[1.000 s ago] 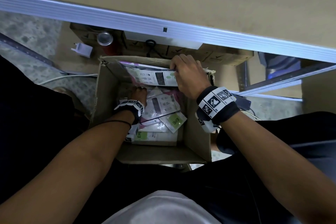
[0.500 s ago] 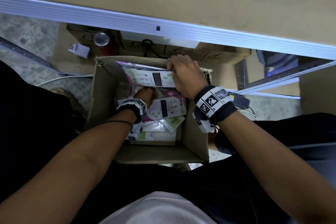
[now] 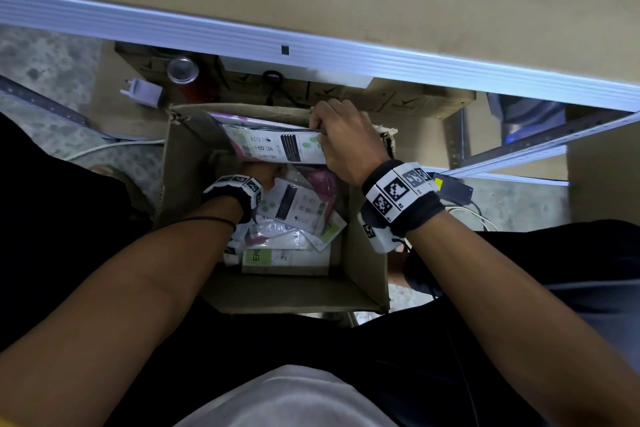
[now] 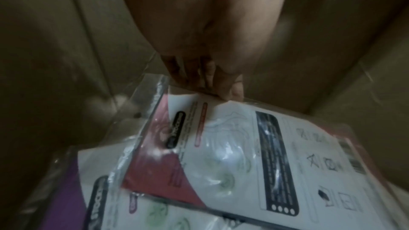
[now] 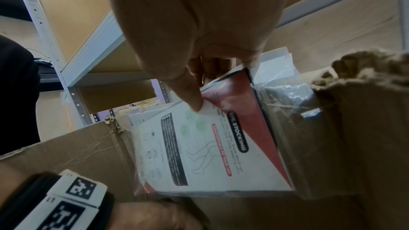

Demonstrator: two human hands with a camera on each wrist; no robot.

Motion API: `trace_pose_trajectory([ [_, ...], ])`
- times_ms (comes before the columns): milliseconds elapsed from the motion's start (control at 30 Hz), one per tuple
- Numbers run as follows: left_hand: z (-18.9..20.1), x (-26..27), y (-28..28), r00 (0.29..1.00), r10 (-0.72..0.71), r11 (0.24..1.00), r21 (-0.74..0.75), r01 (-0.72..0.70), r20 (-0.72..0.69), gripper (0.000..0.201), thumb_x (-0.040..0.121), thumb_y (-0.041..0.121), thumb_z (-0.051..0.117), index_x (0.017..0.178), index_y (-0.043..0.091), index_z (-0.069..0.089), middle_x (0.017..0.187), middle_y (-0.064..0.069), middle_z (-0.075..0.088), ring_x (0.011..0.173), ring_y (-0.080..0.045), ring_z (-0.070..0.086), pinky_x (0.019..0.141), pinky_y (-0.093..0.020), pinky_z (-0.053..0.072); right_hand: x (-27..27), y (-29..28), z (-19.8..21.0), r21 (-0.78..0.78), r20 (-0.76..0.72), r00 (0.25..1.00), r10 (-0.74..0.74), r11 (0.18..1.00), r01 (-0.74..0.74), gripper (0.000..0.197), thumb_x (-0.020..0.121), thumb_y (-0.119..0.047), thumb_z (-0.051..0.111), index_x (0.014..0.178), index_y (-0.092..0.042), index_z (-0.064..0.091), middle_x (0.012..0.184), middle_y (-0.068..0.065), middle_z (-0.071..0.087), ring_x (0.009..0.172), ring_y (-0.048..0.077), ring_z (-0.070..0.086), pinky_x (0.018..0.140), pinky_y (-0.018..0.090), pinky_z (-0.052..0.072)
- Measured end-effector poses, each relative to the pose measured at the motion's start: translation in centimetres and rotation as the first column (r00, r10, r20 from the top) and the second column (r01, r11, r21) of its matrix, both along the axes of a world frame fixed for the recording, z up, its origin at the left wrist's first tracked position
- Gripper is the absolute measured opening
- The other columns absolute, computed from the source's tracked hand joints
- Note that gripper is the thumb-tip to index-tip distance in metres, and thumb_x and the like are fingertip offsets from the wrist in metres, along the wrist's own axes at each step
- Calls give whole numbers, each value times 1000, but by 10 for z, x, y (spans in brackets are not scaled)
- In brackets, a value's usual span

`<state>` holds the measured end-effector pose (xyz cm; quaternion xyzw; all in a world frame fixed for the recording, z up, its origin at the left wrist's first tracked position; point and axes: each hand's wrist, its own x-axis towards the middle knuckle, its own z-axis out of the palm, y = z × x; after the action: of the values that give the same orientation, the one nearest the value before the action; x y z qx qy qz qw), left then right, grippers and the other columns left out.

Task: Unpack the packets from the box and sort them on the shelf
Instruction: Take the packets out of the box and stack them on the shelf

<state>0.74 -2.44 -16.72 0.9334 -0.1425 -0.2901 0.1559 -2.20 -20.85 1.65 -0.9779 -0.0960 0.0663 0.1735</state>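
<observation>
Several packets are gathered upright at the far wall of the box (image 3: 187, 184) in a held bundle (image 3: 277, 146), pinched at its top edge by the right hand (image 3: 349, 142). The left hand (image 3: 263, 173) is deep inside the box, fingers closing on the edge of a red-and-white packet (image 4: 243, 155) lying on the loose heap — the gathering step, by my reading, with nothing yet on the shelf (image 3: 311, 55). Next comes lifting that packet clear of its slippery neighbours and adding it to the bundle.
</observation>
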Motion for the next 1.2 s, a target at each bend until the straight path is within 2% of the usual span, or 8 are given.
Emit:
trace_pose_trajectory([
  [200,2,-8,-28,986,-164,986,-24,163,-11,35,101,24,46,129,8,60,131,-17,60,122,-32,56,101,-39,43,0,-1,-1,9,2,1000,-2,1000,2,24,84,-4,55,103,-17,54,110,1,58,107,24,49,88,40,39],
  [333,7,-13,-48,979,-197,974,-101,200,44,31,96,6,49,124,4,60,132,-20,57,125,-34,51,103,-39,38,1,-2,-3,9,7,1000,1,1000,-1,24,84,-3,55,103,-18,54,111,0,58,108,23,49,90,40,40],
  [467,14,-15,-50,952,-298,954,36,296,72,30,96,8,46,121,6,64,134,-16,58,124,-32,53,99,-41,43,3,-5,-3,13,6,1000,11,1000,-11,24,85,-4,55,105,-17,55,111,0,58,109,23,49,93,42,40],
  [667,16,-14,-32,894,-418,893,251,373,161,37,98,12,43,132,15,59,139,-12,56,130,-31,50,104,-42,42,7,-4,-2,5,18,1000,17,1000,-17,24,85,-3,55,104,-18,55,111,1,58,109,23,49,87,38,37],
  [800,23,-14,-16,881,-451,877,254,408,144,46,95,10,52,139,21,54,138,-13,57,129,-31,53,105,-44,43,7,-4,-2,-3,7,1000,12,1000,-12,25,84,-3,54,104,-17,54,113,2,58,110,25,48,87,41,38],
  [933,39,-23,-5,889,-431,878,299,374,155,25,93,16,52,114,23,63,111,-8,71,104,-28,66,90,-36,45,9,-2,-2,-34,5,1000,12,999,-12,24,85,-3,54,104,-18,53,112,2,58,111,25,48,89,42,40],
  [1100,48,-29,1,920,-389,897,249,366,52,22,90,12,55,107,20,68,111,-6,71,108,-27,64,100,-36,40,11,2,0,-73,25,1000,10,997,-8,23,84,-3,55,102,-18,54,111,4,58,110,26,50,91,42,40],
  [1200,59,-34,-1,899,-430,877,273,395,84,23,88,10,56,98,22,73,105,-2,73,102,-23,67,100,-35,41,13,3,1,-79,32,999,8,997,-6,22,84,-4,54,101,-17,55,111,5,58,110,28,50,91,42,40],
])
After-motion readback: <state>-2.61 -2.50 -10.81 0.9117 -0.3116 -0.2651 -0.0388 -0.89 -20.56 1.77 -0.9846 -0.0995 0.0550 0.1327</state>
